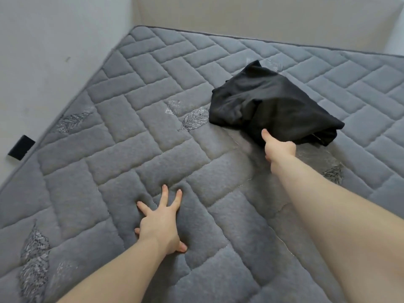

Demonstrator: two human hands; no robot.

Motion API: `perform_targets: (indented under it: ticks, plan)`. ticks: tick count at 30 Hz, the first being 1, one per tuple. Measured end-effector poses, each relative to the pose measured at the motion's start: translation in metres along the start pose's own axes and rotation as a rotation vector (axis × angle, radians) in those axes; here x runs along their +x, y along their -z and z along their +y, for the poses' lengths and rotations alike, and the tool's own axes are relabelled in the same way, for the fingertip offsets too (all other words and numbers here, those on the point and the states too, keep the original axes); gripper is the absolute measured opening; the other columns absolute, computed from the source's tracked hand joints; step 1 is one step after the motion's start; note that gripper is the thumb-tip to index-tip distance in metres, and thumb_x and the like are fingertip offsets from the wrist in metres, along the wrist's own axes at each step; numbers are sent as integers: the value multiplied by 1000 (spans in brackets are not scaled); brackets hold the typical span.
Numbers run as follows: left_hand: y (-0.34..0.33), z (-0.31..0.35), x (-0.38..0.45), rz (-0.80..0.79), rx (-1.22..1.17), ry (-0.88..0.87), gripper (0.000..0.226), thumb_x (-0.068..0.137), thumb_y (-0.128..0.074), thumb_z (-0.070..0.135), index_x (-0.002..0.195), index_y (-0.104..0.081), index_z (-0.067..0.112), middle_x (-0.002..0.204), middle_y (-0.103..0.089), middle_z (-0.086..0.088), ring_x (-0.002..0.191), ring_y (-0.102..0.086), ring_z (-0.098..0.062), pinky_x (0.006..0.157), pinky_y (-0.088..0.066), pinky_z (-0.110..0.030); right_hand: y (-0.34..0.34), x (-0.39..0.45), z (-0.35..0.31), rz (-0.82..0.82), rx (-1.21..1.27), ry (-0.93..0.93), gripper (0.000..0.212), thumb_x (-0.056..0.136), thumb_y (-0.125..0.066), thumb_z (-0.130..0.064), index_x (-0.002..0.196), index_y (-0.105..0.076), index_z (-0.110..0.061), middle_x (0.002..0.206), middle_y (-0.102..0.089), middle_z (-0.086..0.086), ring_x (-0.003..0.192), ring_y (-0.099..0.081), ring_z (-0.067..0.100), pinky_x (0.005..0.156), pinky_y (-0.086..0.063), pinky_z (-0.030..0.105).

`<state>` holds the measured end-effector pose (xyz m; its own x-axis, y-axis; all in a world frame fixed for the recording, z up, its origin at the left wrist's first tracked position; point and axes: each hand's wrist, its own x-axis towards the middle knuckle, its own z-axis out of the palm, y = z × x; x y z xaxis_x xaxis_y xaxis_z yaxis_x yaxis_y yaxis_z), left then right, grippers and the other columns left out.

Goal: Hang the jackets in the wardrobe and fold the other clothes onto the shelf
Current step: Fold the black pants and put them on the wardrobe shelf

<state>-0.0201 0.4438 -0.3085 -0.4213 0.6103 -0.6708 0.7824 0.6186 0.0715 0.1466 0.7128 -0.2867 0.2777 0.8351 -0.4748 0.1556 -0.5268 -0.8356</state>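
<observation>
A crumpled black garment (269, 101) lies on the grey quilted mattress (135, 119), right of centre. My right hand (277, 147) reaches out to its near edge and grips the fabric, thumb on top and fingers hidden beneath the cloth. My left hand (160, 221) presses flat on the mattress nearer to me, fingers spread, holding nothing. What kind of garment it is cannot be told from its bunched shape.
White walls (43, 51) border the mattress on the left, and a beige headboard or panel (251, 20) runs along the far side. A small black object (21, 147) sits at the mattress's left edge against the wall.
</observation>
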Motion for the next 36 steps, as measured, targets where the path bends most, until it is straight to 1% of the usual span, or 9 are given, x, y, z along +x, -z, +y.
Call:
perform_targets:
  ticks: [9,13,16,21,23,25,31,33,36]
  plan:
    - [-4,-5,-1,75,-7,-14,147,63,-93,56,150,26,59,158,42,21,152,12,-53,109,-44,-65,74,-79,93,-27,-51,-58,47,96,-70,-40,125,-66,-3,124,-67,12,109,-60,28,95,-42,32]
    - [-19,-12,-24,178,-27,-61,126,75,-82,61,159,12,50,168,22,16,156,5,-44,114,-42,-57,131,-131,136,-81,-108,-198,37,89,-76,-48,92,-63,-14,107,-67,5,88,-60,25,86,-43,34]
    - [-37,-26,-61,137,-3,-113,117,82,-73,64,163,8,40,172,10,12,158,-6,-38,120,-35,-50,164,-182,142,-80,-119,-231,56,85,-78,-53,115,-64,-9,111,-69,6,99,-64,28,90,-49,37]
    - [-25,-22,-147,53,-386,-143,112,70,-82,59,161,-22,34,155,-48,7,134,-54,-15,99,-50,-24,207,-257,82,-226,-57,-220,34,95,-72,-42,115,-71,-15,104,-77,-5,100,-71,21,100,-55,41]
    - [-10,-7,-191,6,-544,-161,109,63,-85,57,155,-31,37,146,-53,10,120,-61,-12,86,-52,-19,223,-285,42,-307,-40,-227,29,97,-71,-40,108,-72,-14,95,-80,-7,96,-74,19,93,-59,37]
    - [6,15,-234,-33,-674,-264,116,53,-90,53,153,-34,39,145,-52,10,120,-59,-10,96,-48,-20,238,-316,2,-401,-43,-208,26,98,-69,-39,109,-72,-15,92,-80,-11,94,-76,16,82,-59,32]
    - [62,38,-422,-85,-878,-457,119,57,-99,35,153,-29,37,127,-46,36,113,-51,13,82,-42,0,303,-455,-108,-442,98,-234,39,98,-70,-34,127,-65,-9,117,-76,8,103,-73,27,78,-58,35]
    - [57,31,-474,-70,-876,-522,124,52,-98,45,151,-25,42,133,-47,34,118,-49,14,91,-43,-3,324,-496,-122,-435,125,-286,43,97,-70,-38,126,-65,-7,115,-76,13,102,-73,30,78,-59,38]
    - [46,19,-536,-16,-860,-596,132,52,-98,53,158,-22,34,151,-45,16,137,-46,-4,114,-43,-32,356,-545,-124,-441,175,-360,47,97,-69,-41,125,-66,-4,111,-77,17,103,-73,33,85,-60,41]
